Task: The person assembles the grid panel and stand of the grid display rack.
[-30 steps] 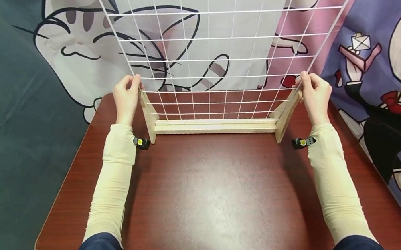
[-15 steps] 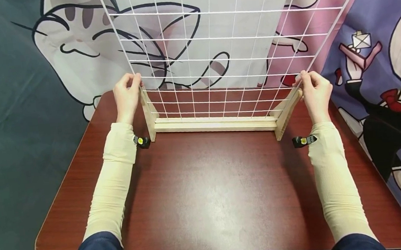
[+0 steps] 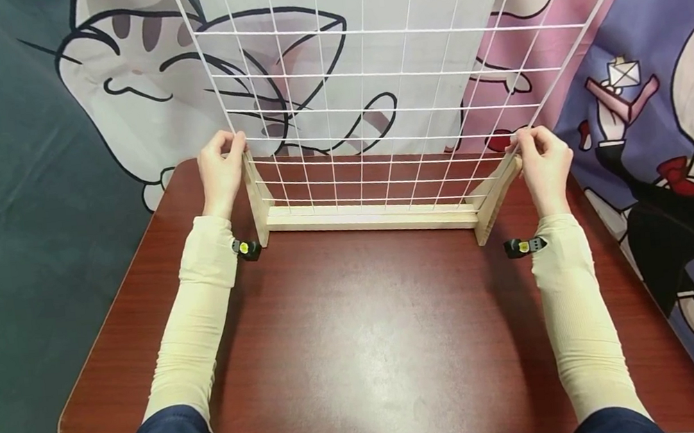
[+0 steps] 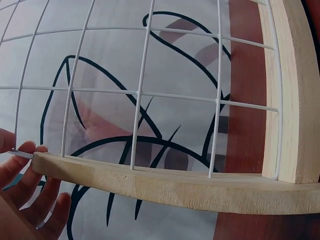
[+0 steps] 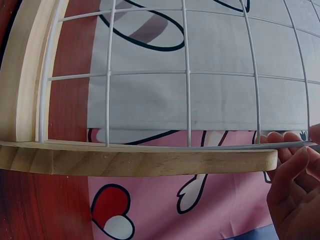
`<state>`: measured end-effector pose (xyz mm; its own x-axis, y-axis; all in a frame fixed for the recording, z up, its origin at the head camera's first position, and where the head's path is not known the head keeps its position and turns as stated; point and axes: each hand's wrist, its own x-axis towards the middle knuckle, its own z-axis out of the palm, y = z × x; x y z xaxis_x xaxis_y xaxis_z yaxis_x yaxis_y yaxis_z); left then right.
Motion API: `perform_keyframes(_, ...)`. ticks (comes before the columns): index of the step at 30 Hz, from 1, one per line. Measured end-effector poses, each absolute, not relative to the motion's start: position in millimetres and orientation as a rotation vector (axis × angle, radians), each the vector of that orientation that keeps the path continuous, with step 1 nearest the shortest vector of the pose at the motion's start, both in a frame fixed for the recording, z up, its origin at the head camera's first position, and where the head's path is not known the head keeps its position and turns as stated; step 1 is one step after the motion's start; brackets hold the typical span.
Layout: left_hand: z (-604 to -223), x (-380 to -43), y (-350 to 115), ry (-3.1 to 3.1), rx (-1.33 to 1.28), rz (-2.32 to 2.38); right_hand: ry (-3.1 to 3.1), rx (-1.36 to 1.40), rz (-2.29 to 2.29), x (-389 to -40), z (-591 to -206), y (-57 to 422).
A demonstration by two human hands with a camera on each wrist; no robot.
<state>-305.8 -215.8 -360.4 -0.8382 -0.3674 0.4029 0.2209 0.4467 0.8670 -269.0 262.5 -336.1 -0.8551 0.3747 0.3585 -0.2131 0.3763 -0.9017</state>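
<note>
A white wire grid panel (image 3: 365, 74) stands upright in a pale wooden stand made of a bottom rail (image 3: 372, 218) and two side posts. My left hand (image 3: 221, 173) pinches the grid's left edge wire just above the left post (image 3: 256, 201). On the other side my right hand (image 3: 544, 168) pinches the right edge wire near the top of the right post (image 3: 492, 199). Both wrist views show the grid's lower edge against the rail, with its side wires along the posts (image 4: 150, 187) (image 5: 135, 161). Fingers partly hide the wire where it is gripped.
The stand sits toward the back of a reddish-brown table (image 3: 370, 326). Behind it hangs a printed cloth (image 3: 140, 90) with cartoon figures, and another purple cloth (image 3: 647, 139) is at the right. Green floor (image 3: 14, 276) lies left of the table.
The grid's upper part has tilted slightly, its cross wires now a little lower in the head view. Both hands keep their hold, the right shifting slightly inward and down.
</note>
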Motion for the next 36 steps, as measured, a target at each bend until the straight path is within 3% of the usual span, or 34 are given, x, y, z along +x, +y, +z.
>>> perform_keyframes(28, -372, -295, -203, -2.084, 0.158, -1.389, -2.193, -0.396, 1.092, -279, -348, 268)
perform_keyframes(36, -377, -295, -198, -1.975, 0.166, -1.31, -2.161, -0.356, 1.091, -280, -355, 262)
